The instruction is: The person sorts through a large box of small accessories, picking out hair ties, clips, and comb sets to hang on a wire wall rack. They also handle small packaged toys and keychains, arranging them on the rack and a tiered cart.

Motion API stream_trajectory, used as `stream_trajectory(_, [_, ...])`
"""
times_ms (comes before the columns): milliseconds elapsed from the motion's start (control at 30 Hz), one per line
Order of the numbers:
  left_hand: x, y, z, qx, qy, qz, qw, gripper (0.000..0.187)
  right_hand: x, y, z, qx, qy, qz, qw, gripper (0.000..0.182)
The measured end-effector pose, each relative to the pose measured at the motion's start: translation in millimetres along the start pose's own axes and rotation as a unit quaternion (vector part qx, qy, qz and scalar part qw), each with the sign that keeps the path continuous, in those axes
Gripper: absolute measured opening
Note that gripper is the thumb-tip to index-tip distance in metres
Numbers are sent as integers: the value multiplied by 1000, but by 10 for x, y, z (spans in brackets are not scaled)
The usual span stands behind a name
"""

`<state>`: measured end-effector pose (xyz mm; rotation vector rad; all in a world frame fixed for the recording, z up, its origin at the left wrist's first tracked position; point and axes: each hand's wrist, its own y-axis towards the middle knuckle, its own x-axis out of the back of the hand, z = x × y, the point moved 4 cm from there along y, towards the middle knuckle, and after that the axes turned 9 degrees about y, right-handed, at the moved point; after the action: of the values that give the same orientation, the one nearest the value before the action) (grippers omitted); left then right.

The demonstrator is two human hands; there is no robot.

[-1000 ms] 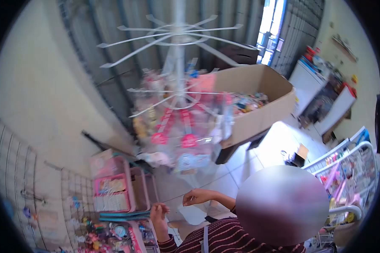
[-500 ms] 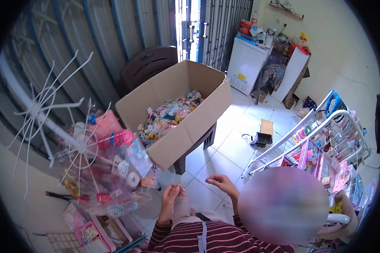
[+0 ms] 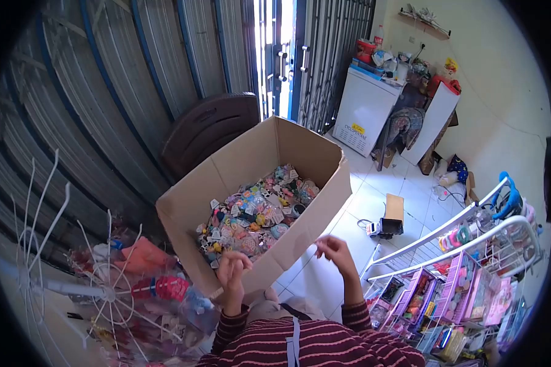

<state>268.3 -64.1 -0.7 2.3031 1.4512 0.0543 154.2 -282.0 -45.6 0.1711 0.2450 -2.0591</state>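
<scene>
A large open cardboard box [image 3: 315, 211] stands in front of me, its bottom heaped with small colourful trinkets [image 3: 251, 214], many with white tags. My left hand [image 3: 232, 272] is raised at the box's near corner, fingers loosely curled and apart, with nothing visible in them. Just outside the box's right long side hovers my right hand [image 3: 335, 255], its fingers bent loosely toward the cardboard and also showing no object.
To the left, a white wire rack [image 3: 107, 293] carries bagged goods. A white shelf rack [image 3: 434, 244] with pink baskets stands at right. Behind the box is a brown plastic chair [image 3: 211, 125]. A small black device [image 3: 386, 227] lies on the tiled floor; a white freezer [image 3: 367, 110] stands beyond.
My view has shifted closer to the box, which now sits lower and nearer. Both hands have risen toward its near side. The blurred round patch at right is gone.
</scene>
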Motion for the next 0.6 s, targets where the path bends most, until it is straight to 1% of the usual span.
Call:
stream_trajectory(33, [-25,153,24,18,22,-14,1000,20,-49,151,187,8,14,-9,1000,17])
stream_trajectory(67, [-60,295,34,42,45,-29,998,20,-55,308,313,41,-22,-20,999,16])
stream_trajectory(100, [-100,444,-22,27,12,-46,998,20,-66,472,434,60,-33,-24,997,16])
stream_trajectory(133, [-148,622,-105,6,-21,-64,998,19,-123,633,608,90,-30,-3,996,15])
stream_trajectory(200, [-305,971,-353,-56,-53,-65,995,15,-170,1021,867,129,-37,53,989,14])
stream_trajectory(233, [-399,1147,-497,-75,-16,-50,996,15,-155,1260,910,140,-28,88,986,14])
stream_trajectory(267, [-481,1320,-603,-95,20,-38,995,14,-171,1463,1012,159,-65,105,980,13])
stream_trajectory(300, [-515,1488,-626,-94,23,-50,994,14,-150,1718,1054,169,-102,124,972,11])
stream_trajectory(367, [-665,1797,-577,-73,199,40,976,15,-206,2167,1168,160,-160,164,960,11])
stream_trajectory(400, [-695,1935,-495,-69,201,22,977,15,-232,2395,1202,155,-164,180,958,11])
stream_trajectory(467, [-779,2177,-92,69,287,60,953,18,-326,2887,1187,132,-258,237,927,14])
stream_trajectory(500, [-773,2253,132,73,290,44,953,18,-374,3129,1173,130,-258,253,923,14])
stream_trajectory(567, [-724,2400,789,136,403,52,903,23,-518,3551,1006,131,-386,351,843,17])
stream_trajectory(600, [-704,2476,1077,140,408,45,901,23,-557,3774,902,130,-382,360,841,17])
